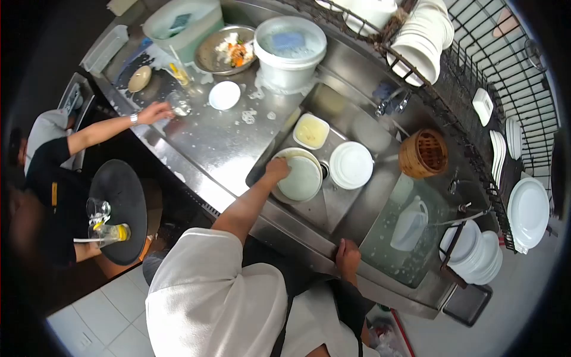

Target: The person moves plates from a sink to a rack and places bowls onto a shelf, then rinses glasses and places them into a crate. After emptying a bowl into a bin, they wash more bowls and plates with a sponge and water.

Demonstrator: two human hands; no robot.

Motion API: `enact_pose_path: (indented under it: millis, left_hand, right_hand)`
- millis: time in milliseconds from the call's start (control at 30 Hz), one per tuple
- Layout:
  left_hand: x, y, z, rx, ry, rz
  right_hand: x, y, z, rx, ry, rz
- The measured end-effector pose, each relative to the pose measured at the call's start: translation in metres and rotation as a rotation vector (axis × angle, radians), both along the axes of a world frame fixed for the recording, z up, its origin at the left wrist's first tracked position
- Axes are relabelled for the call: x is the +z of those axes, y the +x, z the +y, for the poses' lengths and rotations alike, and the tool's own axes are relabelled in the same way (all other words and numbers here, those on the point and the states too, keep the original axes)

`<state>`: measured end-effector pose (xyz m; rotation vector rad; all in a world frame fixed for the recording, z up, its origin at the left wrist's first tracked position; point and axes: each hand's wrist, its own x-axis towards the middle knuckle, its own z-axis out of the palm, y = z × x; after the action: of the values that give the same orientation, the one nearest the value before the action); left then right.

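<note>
My left hand (278, 170) is closed at the left rim of a round white tub (299, 181) in the sink basin, its fingertips partly hidden by the rim. Cloudy liquid seems to fill the tub. A square white container (311, 131) with yellowish contents sits behind it, and stacked white plates (351, 165) lie to its right. My right hand (348, 256) rests as a loose fist on the sink's front edge (321, 243), with nothing visible in it.
A co-worker's hand (156, 112) reaches over glasses on the counter; their other hand holds a black tray (119, 208) carrying glasses. Behind are a white bucket (289, 74) and a metal bowl of scraps (205, 56). A jug (410, 223) lies in the water-filled right basin, near a bamboo steamer (410, 157).
</note>
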<state>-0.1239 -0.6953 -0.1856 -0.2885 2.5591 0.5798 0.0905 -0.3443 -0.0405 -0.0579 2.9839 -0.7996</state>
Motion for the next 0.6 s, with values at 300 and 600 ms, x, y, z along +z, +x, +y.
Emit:
enact_pose_path:
  millis: [300, 600]
  left_hand:
    - [0.136, 0.106, -0.014, 0.222, 0.246, 0.634]
    - [0.157, 0.318, -0.069, 0.545, -0.026, 0.864]
  right_hand:
    - [-0.011, 0.010, 0.006, 0.076, -0.035, 0.059]
    - [-0.033, 0.025, 0.029, 0.096, -0.120, 0.116]
